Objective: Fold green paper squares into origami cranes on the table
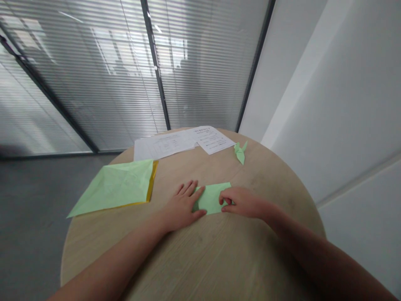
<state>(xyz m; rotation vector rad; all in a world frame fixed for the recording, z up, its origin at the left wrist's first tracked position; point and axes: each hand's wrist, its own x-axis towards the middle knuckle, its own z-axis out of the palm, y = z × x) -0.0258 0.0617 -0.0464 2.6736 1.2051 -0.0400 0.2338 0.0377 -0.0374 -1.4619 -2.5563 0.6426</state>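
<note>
A folded rectangle of light green paper [212, 198] lies flat on the round wooden table in front of me. My left hand [183, 207] is open, its fingers spread and laid over the paper's left end. At the right end, my right hand [239, 202] is closed, with curled fingers and thumb drawn together on the paper's edge. Exactly how the fingertips grip that edge is partly hidden. Beyond my right hand sits a small folded green paper figure [240, 153] with pointed tips, resembling an origami crane.
To the left, a larger creased green sheet [122, 184] rests over a yellow one [152, 181] and juts past the edge of the table [194, 267]. Printed white sheets [169, 144] lie at the far side. Glass panels with blinds [203, 79] and a white wall [351, 104] stand behind.
</note>
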